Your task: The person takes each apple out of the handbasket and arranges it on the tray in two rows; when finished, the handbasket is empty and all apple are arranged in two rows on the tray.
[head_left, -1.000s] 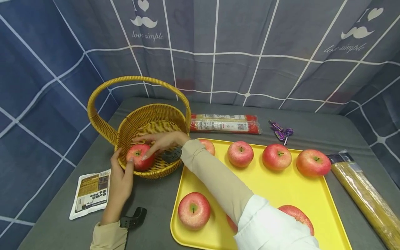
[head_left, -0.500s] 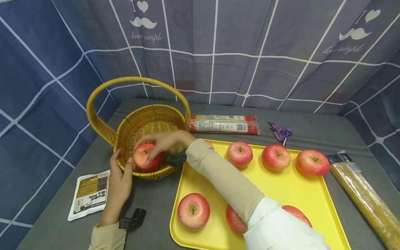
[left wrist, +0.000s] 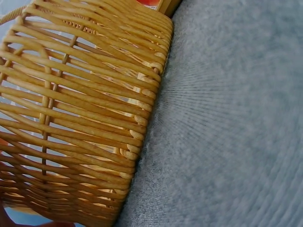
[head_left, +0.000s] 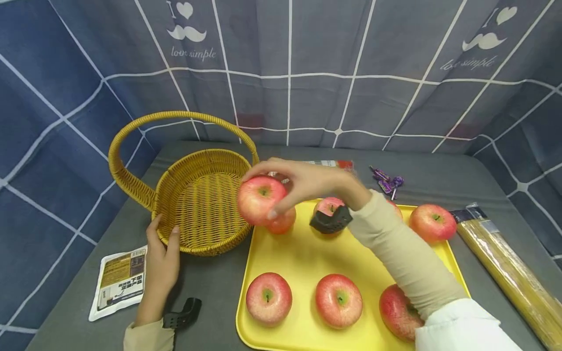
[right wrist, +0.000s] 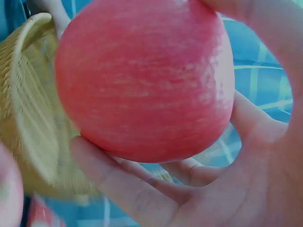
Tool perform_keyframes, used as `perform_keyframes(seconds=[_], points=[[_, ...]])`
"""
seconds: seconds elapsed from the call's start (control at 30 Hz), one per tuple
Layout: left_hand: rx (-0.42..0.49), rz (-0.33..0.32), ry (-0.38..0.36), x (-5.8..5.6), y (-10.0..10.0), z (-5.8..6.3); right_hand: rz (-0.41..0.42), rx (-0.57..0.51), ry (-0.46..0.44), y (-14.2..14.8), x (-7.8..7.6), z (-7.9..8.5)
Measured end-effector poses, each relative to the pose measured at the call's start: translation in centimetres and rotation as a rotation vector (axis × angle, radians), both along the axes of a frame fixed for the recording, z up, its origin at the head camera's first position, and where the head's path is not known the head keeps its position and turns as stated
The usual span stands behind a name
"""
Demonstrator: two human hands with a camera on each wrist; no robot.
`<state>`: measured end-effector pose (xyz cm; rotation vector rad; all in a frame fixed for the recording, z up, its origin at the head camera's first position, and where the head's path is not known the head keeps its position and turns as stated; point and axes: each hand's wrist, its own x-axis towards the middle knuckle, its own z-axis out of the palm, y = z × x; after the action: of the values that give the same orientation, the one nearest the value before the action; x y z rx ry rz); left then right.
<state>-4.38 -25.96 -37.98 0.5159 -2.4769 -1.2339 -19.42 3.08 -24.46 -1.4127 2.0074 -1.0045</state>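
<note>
My right hand (head_left: 303, 180) grips a red apple (head_left: 260, 199), fingers round its far side and thumb at the front. The apple is held above the yellow tray's back-left corner, just right of the wicker basket (head_left: 206, 195); it fills much of the right wrist view. No apple shows inside the basket, whose tall handle arches over the back. My left hand (head_left: 161, 263) holds the basket's front-left rim, thumb and fingers at the edge. The left wrist view shows the basket's woven side (left wrist: 80, 109) close up, with a bit of finger at the lower left.
The yellow tray (head_left: 303, 263) carries several apples, some partly behind my right arm. A white pouch (head_left: 120, 280) lies left of my left hand. Red noodle packs (head_left: 342, 165) and purple-wrapped lollipops (head_left: 386, 181) lie at the back, a long noodle pack (head_left: 505, 263) at the right.
My right hand has lifted the apple out of the basket and carried it right, over the tray's back-left corner. My left hand has stayed at the basket's rim.
</note>
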Motion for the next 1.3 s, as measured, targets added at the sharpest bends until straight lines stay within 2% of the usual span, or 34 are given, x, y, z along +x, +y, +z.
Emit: perform_keyframes(seconds=[0.13,0.27,0.43,0.53,0.63,0.77,0.9,0.97,1.1,1.23,1.3], points=[[0.004,0.002,-0.012,0.1,0.0,0.1,-0.104,-0.013,0.065,7.4,1.6,-0.4],[0.009,0.012,-0.025,0.2,-0.1,0.2,-0.209,-0.065,0.058,14.6,3.9,-2.7],[0.013,0.04,-0.019,0.5,-0.4,0.3,-0.407,-0.049,0.103,22.1,8.0,-6.3],[0.012,0.045,-0.008,0.6,-0.4,0.3,-0.548,0.01,0.092,25.6,10.8,-8.3],[0.016,0.05,-0.007,0.7,-0.4,0.4,-0.655,0.045,0.053,28.2,13.5,-10.3],[0.021,0.047,0.002,0.6,-0.4,0.3,-0.728,0.047,0.048,30.7,16.3,-12.8],[0.019,0.042,0.009,0.4,-0.4,0.3,-0.811,0.061,0.032,31.7,17.9,-14.3],[0.02,0.044,0.008,0.2,-0.3,0.3,-0.87,0.083,0.034,31.6,18.3,-14.5],[0.017,0.04,-0.002,0.1,0.0,0.2,-0.998,0.177,0.103,30.8,18.9,-14.2],[0.014,0.028,-0.007,0.0,0.3,0.2,-1.091,0.291,0.178,30.3,19.6,-14.2],[0.016,0.027,-0.008,0.0,0.4,0.2,-1.113,0.305,0.192,30.4,19.9,-14.4]])
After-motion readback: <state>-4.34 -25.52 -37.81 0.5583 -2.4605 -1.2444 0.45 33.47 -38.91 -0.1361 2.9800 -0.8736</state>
